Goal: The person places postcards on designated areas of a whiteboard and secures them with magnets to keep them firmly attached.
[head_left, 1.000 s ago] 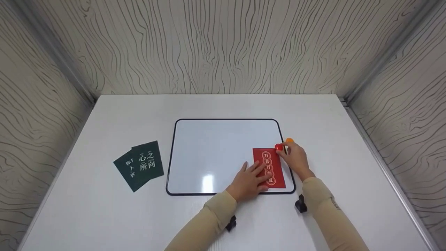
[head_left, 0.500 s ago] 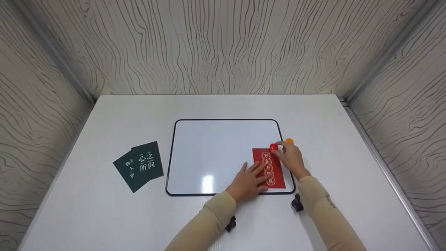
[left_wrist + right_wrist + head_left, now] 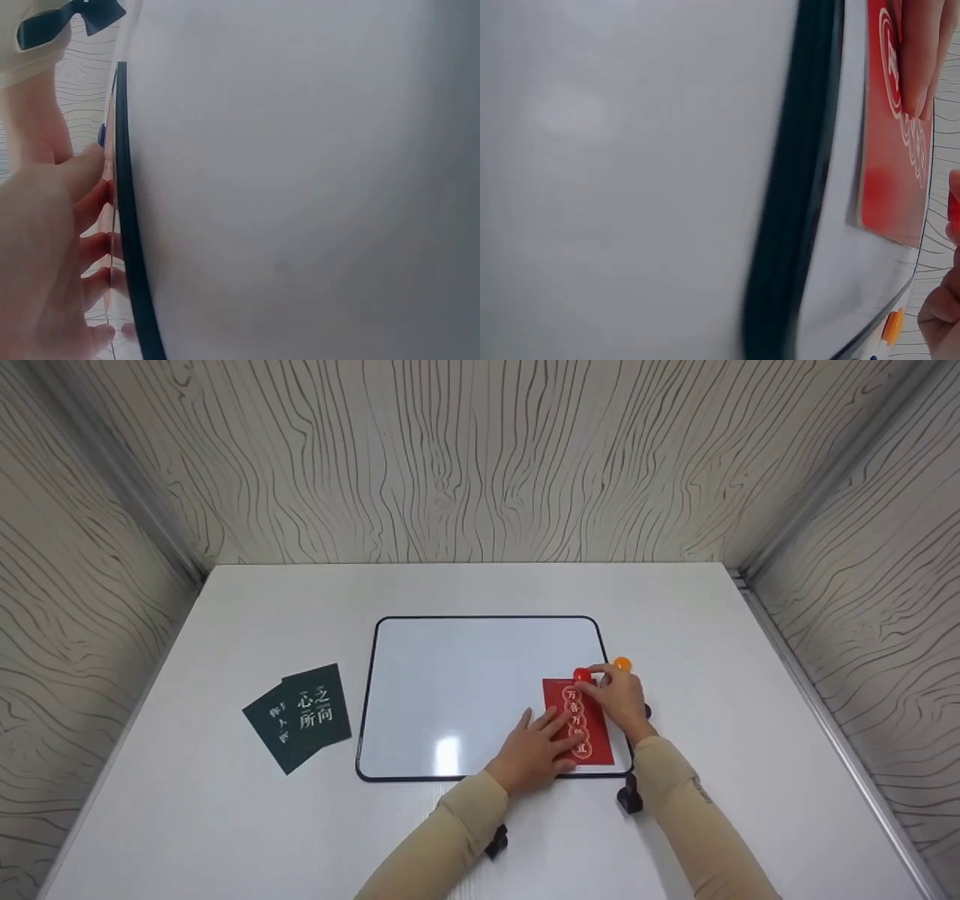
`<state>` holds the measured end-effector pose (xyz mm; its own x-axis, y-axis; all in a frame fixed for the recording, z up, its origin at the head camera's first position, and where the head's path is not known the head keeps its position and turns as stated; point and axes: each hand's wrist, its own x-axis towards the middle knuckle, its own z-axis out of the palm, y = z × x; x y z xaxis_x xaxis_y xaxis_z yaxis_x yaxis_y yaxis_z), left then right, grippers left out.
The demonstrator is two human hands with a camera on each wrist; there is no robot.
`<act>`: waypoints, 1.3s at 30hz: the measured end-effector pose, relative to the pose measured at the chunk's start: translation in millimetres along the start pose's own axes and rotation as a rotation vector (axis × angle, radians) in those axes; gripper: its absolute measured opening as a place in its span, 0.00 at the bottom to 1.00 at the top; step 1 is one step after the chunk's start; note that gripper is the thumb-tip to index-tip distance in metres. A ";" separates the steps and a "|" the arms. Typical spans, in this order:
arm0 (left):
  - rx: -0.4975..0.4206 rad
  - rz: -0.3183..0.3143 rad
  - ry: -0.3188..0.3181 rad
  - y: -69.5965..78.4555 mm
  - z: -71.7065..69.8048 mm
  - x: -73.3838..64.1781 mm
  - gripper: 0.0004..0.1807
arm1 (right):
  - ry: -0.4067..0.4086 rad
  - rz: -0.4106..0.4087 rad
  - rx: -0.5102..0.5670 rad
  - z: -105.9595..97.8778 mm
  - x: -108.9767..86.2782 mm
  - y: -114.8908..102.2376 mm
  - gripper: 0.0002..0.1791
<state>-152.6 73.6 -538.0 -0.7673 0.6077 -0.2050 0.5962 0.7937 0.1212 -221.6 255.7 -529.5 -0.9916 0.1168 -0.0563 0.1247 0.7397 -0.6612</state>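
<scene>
My left hand (image 3: 529, 757) lies with spread fingers on a red paper envelope (image 3: 601, 739) with pale characters, at the right side of the whiteboard (image 3: 450, 690). My right hand (image 3: 624, 701) pinches a red round magnet (image 3: 581, 675) between thumb and fingers at the envelope's top edge. Whether the magnet touches the paper, I cannot tell. In the right wrist view, left-hand fingers (image 3: 919, 60) rest on the envelope, and the red magnet (image 3: 954, 208) is at the right edge. The left wrist view has my left hand (image 3: 37, 255) beside the board's dark rim.
Two dark green cards (image 3: 326, 706) with white characters overlap on the table left of the board. Just off the board's right rim sits an orange round magnet (image 3: 622, 663). A dark round piece (image 3: 647, 711) partly shows behind the right hand.
My right hand has moved left with the red magnet, from the envelope's top right corner along its top edge. The dark round piece has come into view. My left hand stays put.
</scene>
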 end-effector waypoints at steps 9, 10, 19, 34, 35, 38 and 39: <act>-0.025 0.000 0.003 0.0 -0.3 0.5 0.32 | 0.045 0.054 0.087 6.8 2.1 4.1 0.24; -0.026 -0.001 0.004 0.0 -0.4 0.4 0.32 | 0.046 0.052 0.087 7.4 2.3 4.2 0.24; -0.029 -0.004 0.006 -0.3 -0.2 -0.8 0.32 | 0.030 0.086 0.102 13.4 2.8 -0.2 0.23; -0.044 -0.003 0.005 0.5 -0.6 -0.8 0.31 | 0.015 0.109 0.091 19.9 4.4 -2.6 0.24; -0.043 -0.004 0.003 0.4 -0.5 -0.5 0.31 | 0.015 0.103 0.083 20.1 4.9 -2.4 0.24; -0.045 -0.008 -0.002 0.3 -0.3 0.4 0.31 | 0.012 0.092 0.068 20.5 6.2 -1.9 0.25; -0.045 -0.010 -0.004 0.4 -0.4 0.4 0.31 | 0.011 0.088 0.064 20.6 6.4 -1.8 0.26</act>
<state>-152.8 74.2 -537.6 -0.7723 0.5993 -0.2105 0.5769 0.8005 0.1627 -229.0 241.5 -544.0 -0.9764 0.1869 -0.1086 0.2086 0.6823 -0.7007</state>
